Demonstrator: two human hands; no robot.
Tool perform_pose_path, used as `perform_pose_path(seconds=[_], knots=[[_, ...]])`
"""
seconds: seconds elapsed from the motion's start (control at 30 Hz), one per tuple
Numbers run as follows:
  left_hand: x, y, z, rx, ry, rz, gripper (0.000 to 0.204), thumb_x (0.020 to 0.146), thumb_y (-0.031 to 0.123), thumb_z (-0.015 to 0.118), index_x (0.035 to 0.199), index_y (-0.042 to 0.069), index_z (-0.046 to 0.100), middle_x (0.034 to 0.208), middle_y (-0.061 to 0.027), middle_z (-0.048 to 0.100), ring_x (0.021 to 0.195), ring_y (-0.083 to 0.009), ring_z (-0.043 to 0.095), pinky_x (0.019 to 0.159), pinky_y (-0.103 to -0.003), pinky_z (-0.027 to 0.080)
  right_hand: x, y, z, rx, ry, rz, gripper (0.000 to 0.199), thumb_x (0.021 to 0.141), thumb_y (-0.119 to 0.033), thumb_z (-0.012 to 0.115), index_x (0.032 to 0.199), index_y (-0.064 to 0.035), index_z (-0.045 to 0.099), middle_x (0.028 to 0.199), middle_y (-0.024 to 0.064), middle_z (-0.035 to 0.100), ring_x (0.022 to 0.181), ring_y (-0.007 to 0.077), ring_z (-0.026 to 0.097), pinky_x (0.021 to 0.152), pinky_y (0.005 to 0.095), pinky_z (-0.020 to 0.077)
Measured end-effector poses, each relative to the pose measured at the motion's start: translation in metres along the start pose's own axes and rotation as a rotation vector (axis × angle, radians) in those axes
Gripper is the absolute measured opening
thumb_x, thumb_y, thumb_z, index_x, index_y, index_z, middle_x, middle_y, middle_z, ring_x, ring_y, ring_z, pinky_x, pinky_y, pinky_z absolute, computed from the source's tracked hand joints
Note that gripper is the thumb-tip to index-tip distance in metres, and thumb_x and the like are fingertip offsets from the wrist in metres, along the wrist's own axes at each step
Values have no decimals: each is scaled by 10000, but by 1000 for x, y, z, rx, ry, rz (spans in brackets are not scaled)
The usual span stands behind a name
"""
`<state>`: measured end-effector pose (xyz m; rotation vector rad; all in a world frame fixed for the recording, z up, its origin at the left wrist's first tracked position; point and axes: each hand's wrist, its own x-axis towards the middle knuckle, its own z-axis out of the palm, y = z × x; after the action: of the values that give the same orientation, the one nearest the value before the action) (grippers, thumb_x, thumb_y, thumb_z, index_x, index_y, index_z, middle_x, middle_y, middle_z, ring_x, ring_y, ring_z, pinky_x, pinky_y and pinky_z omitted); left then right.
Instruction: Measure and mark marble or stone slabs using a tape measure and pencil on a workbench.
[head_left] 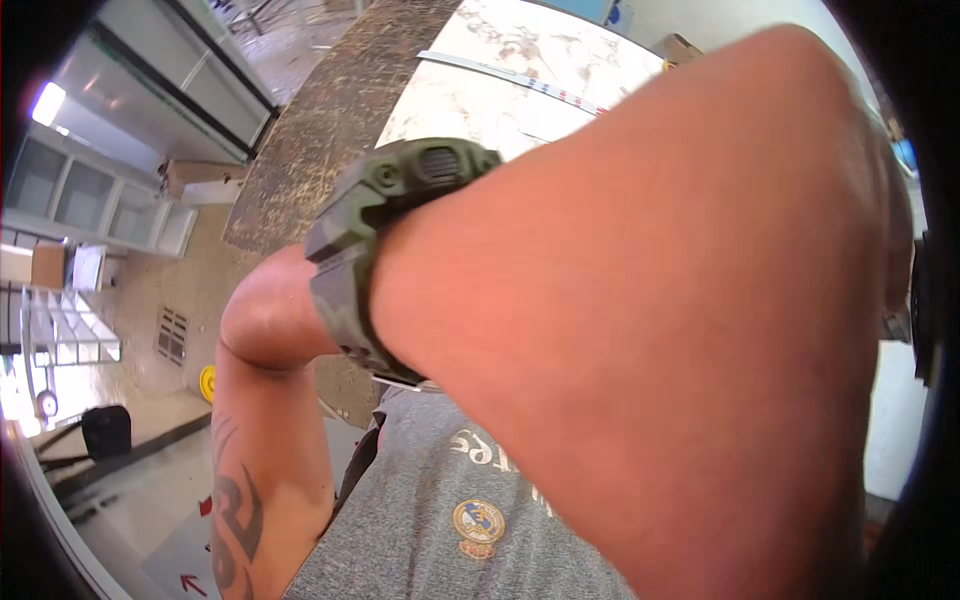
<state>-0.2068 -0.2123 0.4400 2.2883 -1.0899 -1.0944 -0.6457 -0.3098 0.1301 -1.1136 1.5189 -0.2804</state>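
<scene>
My left hand [650, 290] is raised very close to the view, its back filling the middle and right. Its fingers bend out of sight at the right, so whether they hold anything is hidden. A camouflage-green wristwatch [345, 245] is strapped round the left wrist. Behind it, the bent left elbow and tattooed upper arm [265, 470] show at the left, beside my grey shirt [400, 490]. My right hand does not show. Past the left hand lies a white marble-patterned sheet [450, 100], with a thin metal measuring strip [485, 72] across it.
The sheet rests on a worn brown worktable [320, 120]. Glazed panels with dark frames [165, 85] and a white cabinet [90, 190] stand at the left. Lower left are a wire rack [75, 330], a floor grate [172, 335] and a black bag [106, 431].
</scene>
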Motion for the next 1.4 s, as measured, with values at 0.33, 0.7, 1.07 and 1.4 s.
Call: perform_pose_path(seconds=[0.33,0.7,1.07,1.4], knots=[[-3,65,42,-35,34,62,348,1071,333,560,1268,71,676,1112,-162,712,1014,-278,689,924,-438,587,43,8,-53,37,-63,23,247,1026,-365,630,1161,-162,667,767,-15,639,487,67,478,397,211,275],[-65,96,114,-71,166,33,347,1050,317,592,1274,66,679,1093,-155,720,974,-262,687,886,-415,582,63,49,-117,41,-162,10,253,1038,-374,609,1167,-161,657,758,-2,645,484,72,489,393,206,295],[-88,108,142,-135,291,90,351,1029,301,623,1280,61,681,1074,-149,728,935,-245,685,847,-392,576,102,61,-145,26,-229,-61,274,1051,-387,579,1191,-161,643,778,7,657,495,70,503,382,203,287],[-103,118,147,-142,351,186,359,1011,286,652,1285,57,684,1057,-143,735,899,-230,682,813,-370,571,73,42,-138,6,-218,-31,274,1049,-382,582,1187,-153,644,800,3,662,498,64,502,373,203,278]])
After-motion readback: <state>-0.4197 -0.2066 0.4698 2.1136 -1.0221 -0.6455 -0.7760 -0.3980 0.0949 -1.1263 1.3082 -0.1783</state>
